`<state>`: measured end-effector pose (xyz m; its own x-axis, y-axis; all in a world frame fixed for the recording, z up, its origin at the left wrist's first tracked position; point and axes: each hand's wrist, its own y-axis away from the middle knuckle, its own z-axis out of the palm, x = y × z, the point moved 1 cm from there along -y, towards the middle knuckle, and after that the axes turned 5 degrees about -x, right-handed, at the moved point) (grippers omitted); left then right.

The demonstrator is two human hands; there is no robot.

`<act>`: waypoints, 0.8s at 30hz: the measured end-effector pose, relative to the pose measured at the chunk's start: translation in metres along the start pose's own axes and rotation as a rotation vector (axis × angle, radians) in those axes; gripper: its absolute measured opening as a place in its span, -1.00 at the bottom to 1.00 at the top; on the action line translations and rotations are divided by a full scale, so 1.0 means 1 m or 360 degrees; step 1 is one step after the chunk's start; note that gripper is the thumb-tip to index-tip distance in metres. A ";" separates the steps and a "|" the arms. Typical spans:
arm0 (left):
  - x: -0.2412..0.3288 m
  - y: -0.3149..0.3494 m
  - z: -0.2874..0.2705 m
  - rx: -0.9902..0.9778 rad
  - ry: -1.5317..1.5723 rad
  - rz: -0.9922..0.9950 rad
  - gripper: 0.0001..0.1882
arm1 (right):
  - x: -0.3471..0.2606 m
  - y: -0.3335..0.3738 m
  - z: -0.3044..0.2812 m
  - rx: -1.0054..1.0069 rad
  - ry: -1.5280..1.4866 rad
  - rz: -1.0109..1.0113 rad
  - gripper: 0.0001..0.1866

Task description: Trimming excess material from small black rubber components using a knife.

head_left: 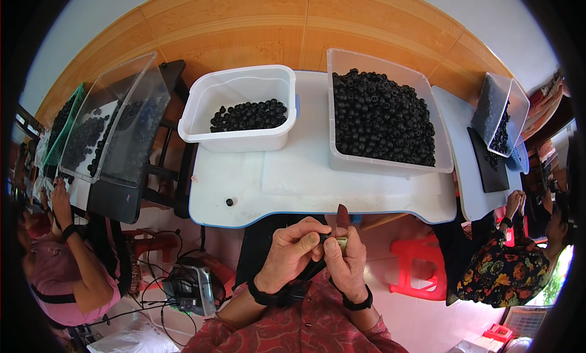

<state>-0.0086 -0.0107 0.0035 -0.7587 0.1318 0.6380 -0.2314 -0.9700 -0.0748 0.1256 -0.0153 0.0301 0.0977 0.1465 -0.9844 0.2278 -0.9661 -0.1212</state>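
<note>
Just off the table's front edge, my two hands are close together. My left hand (293, 252) pinches a small round black part (323, 237) between thumb and fingertips. In my right hand (346, 267) is a small knife (343, 217), its reddish-brown blade pointing up and away, the pale handle mostly covered by my fingers. The right thumb rests against the black part. Behind my hands, a white tub (235, 139) holds a low layer of similar black parts. To its right, a larger translucent bin (390, 163) is heaped with black parts with holes.
One loose black part (229, 202) lies near the front left of the white table (244, 176). People work at side tables, one in pink (79, 280) at left, one in a flowered shirt (506, 264) at right. A red stool (418, 267) stands under the right side.
</note>
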 end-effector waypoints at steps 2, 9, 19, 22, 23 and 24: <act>0.001 0.001 -0.001 -0.0023 0.0033 -0.0012 -0.76 | -0.004 -0.001 0.000 -0.0037 -0.0277 0.0081 -0.82; 0.000 0.003 -0.004 -0.0064 0.0330 -0.0122 -0.77 | -0.002 0.003 -0.004 -0.0087 -0.0348 0.0187 -0.85; -0.003 0.003 -0.009 -0.0048 0.0437 -0.0173 -0.76 | -0.002 0.002 0.000 -0.0074 0.0118 -0.0094 -0.78; -0.001 0.004 -0.005 0.0003 0.0391 -0.0174 -0.76 | -0.001 0.003 0.002 -0.0050 0.0241 -0.0144 -0.77; -0.001 0.004 -0.004 0.0060 0.0335 -0.0166 -0.75 | -0.002 0.003 0.002 -0.0042 0.0264 -0.0134 -0.77; -0.001 0.005 -0.004 0.0116 0.0279 -0.0159 -0.74 | -0.001 0.003 0.002 -0.0041 0.0264 -0.0132 -0.77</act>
<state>-0.0109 -0.0145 -0.0003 -0.8300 0.2554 0.4958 -0.2709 -0.9617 0.0420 0.1242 -0.0184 0.0309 0.2353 0.2607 -0.9363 0.2662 -0.9438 -0.1959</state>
